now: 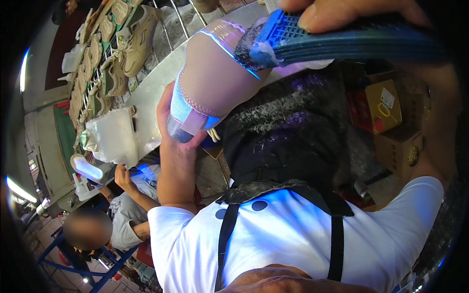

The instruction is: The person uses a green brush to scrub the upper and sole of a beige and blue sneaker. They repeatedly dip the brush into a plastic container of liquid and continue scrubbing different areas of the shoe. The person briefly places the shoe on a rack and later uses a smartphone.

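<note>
A taupe shoe upper stretched over a grey last is tilted in front of me, its light heel patch and pull tab facing down. My left hand is closed around its heel end from below. A bright blue line crosses the upper near its far end. In my right hand, at the top of the view, is a blue brush with a gridded, ribbed body, gripped by the fingers. Its dark, whitish-smeared bristles meet the upper beside that line; part of the brush is blurred.
A metal ledge runs under the shoe, bearing a translucent plastic container. Shoes and soles fill a wire rack at the upper left. A co-worker sits at lower left. Cardboard boxes stand at right.
</note>
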Demonstrator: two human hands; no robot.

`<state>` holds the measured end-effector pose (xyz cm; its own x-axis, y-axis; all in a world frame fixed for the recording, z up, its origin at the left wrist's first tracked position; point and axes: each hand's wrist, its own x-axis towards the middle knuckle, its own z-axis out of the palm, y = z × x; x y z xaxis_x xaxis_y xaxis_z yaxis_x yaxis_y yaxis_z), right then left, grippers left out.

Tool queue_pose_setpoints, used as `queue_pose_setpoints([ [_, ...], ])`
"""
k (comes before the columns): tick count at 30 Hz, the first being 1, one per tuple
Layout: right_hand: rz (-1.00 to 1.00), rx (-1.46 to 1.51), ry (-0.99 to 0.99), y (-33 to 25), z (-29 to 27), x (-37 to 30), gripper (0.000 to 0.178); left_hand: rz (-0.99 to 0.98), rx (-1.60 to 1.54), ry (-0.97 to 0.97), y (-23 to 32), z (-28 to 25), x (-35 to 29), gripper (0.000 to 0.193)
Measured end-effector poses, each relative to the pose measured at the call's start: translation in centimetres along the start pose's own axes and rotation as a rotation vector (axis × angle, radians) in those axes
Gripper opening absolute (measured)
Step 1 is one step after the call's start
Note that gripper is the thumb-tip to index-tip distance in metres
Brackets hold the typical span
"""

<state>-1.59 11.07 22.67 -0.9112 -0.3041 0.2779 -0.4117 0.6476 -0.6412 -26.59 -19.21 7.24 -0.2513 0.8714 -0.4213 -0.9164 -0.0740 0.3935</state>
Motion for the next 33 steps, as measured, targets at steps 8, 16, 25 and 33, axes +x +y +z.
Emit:
queue_pose_setpoints([
  [8,-0.156,0.107,0.022,1.6,-1.0,1.1,0.027,-0.242,-0.392,-0.207,-2.5,1.7,-3.3,0.07],
  [16,-0.316,0.226,0.011,4.1,-1.1,2.6,0.032,-0.36,-0.503,-0.116,-4.5,2.6,-5.5,0.066],
  [25,-0.465,0.366,0.004,6.2,0.5,3.9,0.039,-0.453,-0.634,-0.151,-6.7,3.3,-5.8,0.059],
  [33,-0.534,0.452,0.097,7.7,2.8,3.9,0.045,-0.543,-0.716,-0.207,-7.9,2.7,-5.4,0.048],
])
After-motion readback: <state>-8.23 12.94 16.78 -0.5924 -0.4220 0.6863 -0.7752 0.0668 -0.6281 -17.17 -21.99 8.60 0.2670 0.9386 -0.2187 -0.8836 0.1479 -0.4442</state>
